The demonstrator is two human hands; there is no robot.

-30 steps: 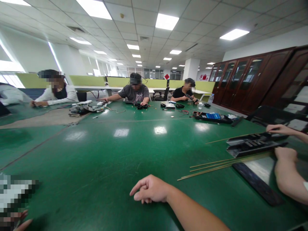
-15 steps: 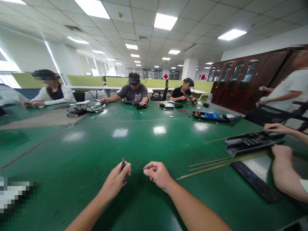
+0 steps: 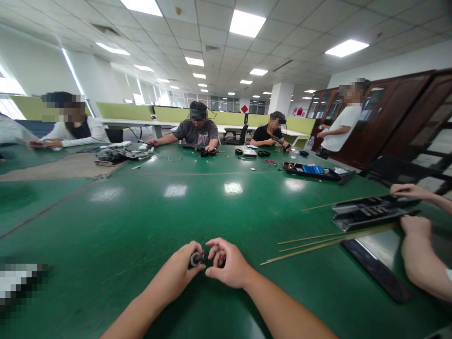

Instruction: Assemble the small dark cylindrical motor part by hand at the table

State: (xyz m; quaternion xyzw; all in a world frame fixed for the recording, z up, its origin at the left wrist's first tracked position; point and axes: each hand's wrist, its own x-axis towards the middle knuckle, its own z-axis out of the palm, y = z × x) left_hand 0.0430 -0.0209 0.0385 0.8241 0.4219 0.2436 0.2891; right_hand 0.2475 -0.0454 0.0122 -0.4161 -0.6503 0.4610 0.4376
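Note:
My left hand (image 3: pixel 183 264) is closed around a small dark cylindrical object (image 3: pixel 196 259) with a pale metallic round end, above the green table (image 3: pixel 148 212). Just to its right, my right hand (image 3: pixel 226 264) has its fingers curled but apart, thumb and forefinger spread, close to the object's tip. Whether a fingertip touches the object cannot be made out. I see nothing held in my right hand.
Thin brass-coloured rods (image 3: pixel 310 244), black channel pieces (image 3: pixel 374 211) and a dark flat bar (image 3: pixel 379 273) lie at the right, beside another person's hands. An open black case (image 3: pixel 312 172) and electronic parts (image 3: pixel 113 155) lie farther back. Several people sit around; one stands.
My left hand has turned the object from upright to lying over sideways and moved right, nearer my right hand. My right hand's fingers have opened. The standing person has moved left and farther back.

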